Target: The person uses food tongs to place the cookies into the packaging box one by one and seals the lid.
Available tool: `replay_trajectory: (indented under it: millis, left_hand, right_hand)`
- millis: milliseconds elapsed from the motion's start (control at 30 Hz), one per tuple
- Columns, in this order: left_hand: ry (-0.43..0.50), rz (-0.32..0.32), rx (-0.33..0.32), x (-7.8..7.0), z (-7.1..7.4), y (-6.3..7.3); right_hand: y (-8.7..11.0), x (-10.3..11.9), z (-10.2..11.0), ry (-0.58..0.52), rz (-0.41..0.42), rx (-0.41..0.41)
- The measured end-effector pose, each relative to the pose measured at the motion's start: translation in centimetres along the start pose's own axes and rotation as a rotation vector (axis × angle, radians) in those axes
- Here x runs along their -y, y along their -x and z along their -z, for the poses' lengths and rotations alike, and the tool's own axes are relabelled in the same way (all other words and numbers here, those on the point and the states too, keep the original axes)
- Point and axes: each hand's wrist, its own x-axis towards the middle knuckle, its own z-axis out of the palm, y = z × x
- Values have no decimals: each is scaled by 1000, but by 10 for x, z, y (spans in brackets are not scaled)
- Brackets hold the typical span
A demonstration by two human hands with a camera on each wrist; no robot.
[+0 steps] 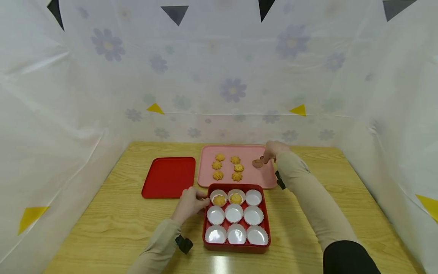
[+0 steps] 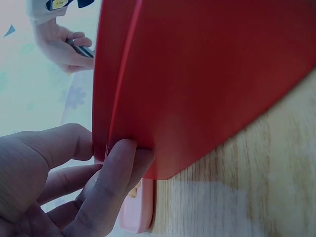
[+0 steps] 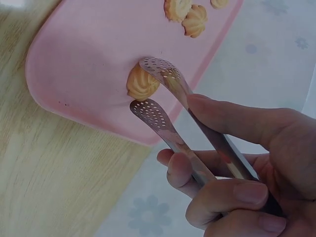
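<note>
My right hand (image 1: 273, 149) holds metal tongs (image 3: 222, 148) with perforated tips over the right part of the pink tray (image 1: 253, 152). The tips stand on either side of a swirled cookie (image 3: 142, 85); one overlaps its edge, and I cannot tell whether both touch. With thumb and fingers, my left hand (image 1: 189, 204) pinches the upper left wall of a red box (image 2: 197, 89). Inside it are rows of white paper cups (image 1: 234, 213). Two back-row cups hold a cookie each, at left (image 1: 219, 200) and middle (image 1: 235, 198); the others show bare bottoms.
More cookies (image 1: 217, 165) lie on the left and middle of the pink tray, directly behind the box. A red tray (image 1: 169, 177) lies to the left on the wooden table (image 1: 113, 228). Flower-patterned sheeting (image 1: 232, 91) encloses the back and sides.
</note>
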Motion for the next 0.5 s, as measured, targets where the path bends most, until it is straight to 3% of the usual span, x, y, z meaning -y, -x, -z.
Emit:
replay_trajectory:
  millis: [500]
  left_hand:
    - [12, -15, -1, -2, -1, -1]
  right_hand:
    - [-5, 2, 0, 69, -42, -4]
